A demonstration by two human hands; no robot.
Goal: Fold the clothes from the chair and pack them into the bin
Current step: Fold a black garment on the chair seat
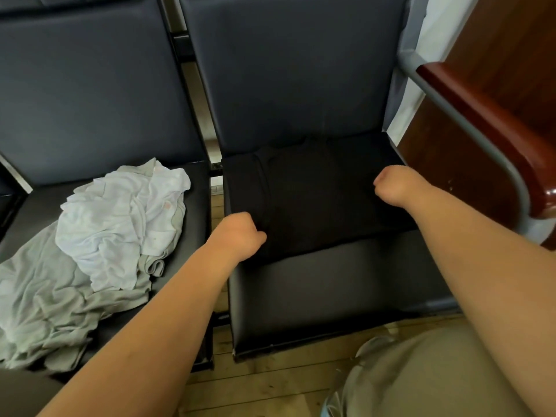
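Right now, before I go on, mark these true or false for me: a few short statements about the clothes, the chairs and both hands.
1. The black folded garment lies on the right dark padded chair seat. True.
2. The crumpled white and grey clothes pile shares that seat. False: it lies on the left dark chair seat.
3. The left hand grips the garment at its near left corner. True.
4. The right hand rests on the red-brown wooden armrest. False: it is on the garment's right side, fingers curled.
5. A bin shows on the floor. False: none is in view.
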